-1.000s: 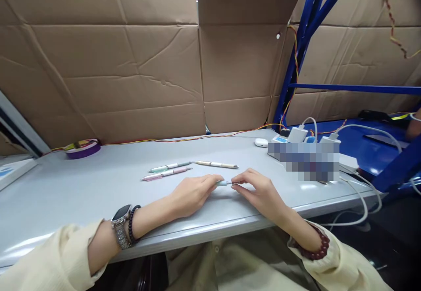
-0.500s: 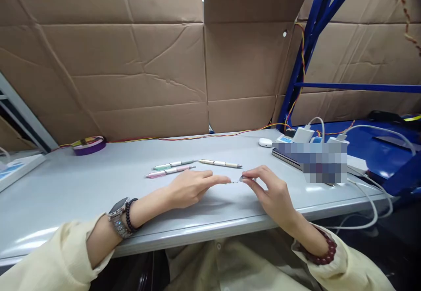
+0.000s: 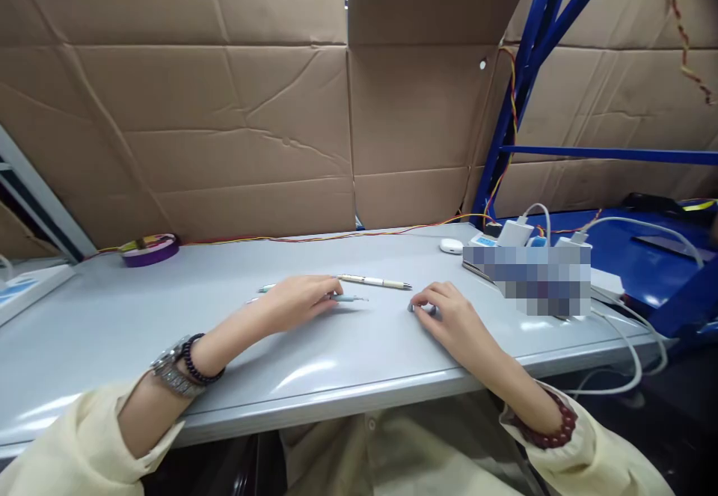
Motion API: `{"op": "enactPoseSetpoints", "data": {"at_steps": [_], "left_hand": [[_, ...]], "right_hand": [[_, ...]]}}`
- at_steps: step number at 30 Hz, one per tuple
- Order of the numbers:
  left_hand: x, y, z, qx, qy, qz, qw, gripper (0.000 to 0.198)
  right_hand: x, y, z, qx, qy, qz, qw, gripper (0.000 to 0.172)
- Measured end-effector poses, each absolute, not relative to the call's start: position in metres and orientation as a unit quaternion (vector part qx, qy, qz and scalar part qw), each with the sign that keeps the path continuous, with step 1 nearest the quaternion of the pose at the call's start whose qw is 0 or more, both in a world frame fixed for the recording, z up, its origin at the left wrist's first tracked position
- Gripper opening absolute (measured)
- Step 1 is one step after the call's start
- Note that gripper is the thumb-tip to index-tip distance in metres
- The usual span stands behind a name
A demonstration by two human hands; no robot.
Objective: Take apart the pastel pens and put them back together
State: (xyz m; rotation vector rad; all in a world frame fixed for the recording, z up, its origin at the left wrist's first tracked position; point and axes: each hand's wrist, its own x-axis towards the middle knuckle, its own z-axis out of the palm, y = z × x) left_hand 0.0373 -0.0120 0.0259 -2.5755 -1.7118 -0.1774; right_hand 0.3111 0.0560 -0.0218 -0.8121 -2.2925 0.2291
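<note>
My left hand (image 3: 297, 301) is closed on a light blue pen (image 3: 352, 298), its thin tip pointing right, low over the table or on it; I cannot tell which. Under that hand a green pen (image 3: 265, 289) and a pink pen (image 3: 252, 300) are mostly hidden, only their left ends showing. A cream pen (image 3: 375, 282) lies just beyond the fingers. My right hand (image 3: 446, 313) rests at the tabletop, thumb and index finger pinching a small grey piece (image 3: 410, 306) whose kind is too small to make out.
A roll of purple tape (image 3: 150, 250) lies at the back left. On the right are a white earbud case (image 3: 451, 245), a blurred-out stack (image 3: 527, 279), chargers (image 3: 514, 232) and white cables (image 3: 639, 365). Cardboard (image 3: 224, 107) walls the back; a blue metal frame (image 3: 519, 92) stands right.
My left hand has moved left, away from my right hand, carrying the light blue pen over the green and pink pens. My right hand keeps its pinch almost in place.
</note>
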Motion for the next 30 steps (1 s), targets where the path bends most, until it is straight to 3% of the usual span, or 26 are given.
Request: {"op": "enactPoseSetpoints", "data": {"at_steps": [14,21,30], "left_hand": [[0.034,-0.015,0.029,-0.827,-0.558,-0.046,0.045,0.023],[0.061,0.006,0.022,-0.815,-0.545,-0.107,0.163,0.026],[0.089,0.074,0.01,-0.848,-0.485,-0.037,0.211,0.019]], "right_hand": [[0.308,0.049,-0.021,-0.399,-0.872,-0.028,0.281,0.028],[0.307,0.049,-0.022,-0.367,-0.865,-0.034,0.34,0.03],[0.306,0.048,-0.021,-0.321,-0.85,0.008,0.418,0.022]]}}
